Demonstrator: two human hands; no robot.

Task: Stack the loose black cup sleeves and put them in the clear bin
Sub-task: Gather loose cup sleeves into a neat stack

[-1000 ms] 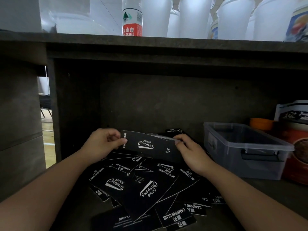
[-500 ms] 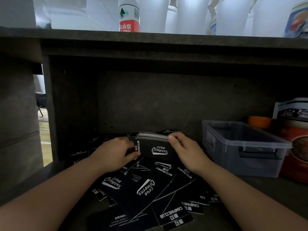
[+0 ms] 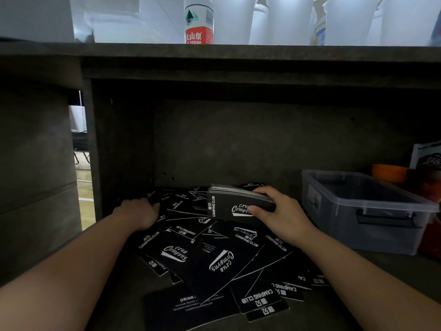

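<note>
Inside a dark shelf lies a spread of loose black cup sleeves (image 3: 214, 256) with white "Camping Club" print. My right hand (image 3: 279, 211) grips a thick stack of sleeves (image 3: 229, 206) by its right end, held just above the pile. My left hand (image 3: 140, 211) reaches to the left back part of the pile, its fingers on the loose sleeves there; whether it grips one I cannot see. The clear bin (image 3: 365, 211) stands on the shelf to the right, with nothing visible inside.
The shelf's dark back wall and left side panel (image 3: 95, 151) close in the space. Beyond the bin are an orange bowl (image 3: 389, 173) and printed packages (image 3: 427, 158). On the counter above stand a water bottle (image 3: 199, 22) and white containers.
My left hand let go of the stack and moved left onto the loose sleeves. The stack stays in my right hand alone, shifted slightly right.
</note>
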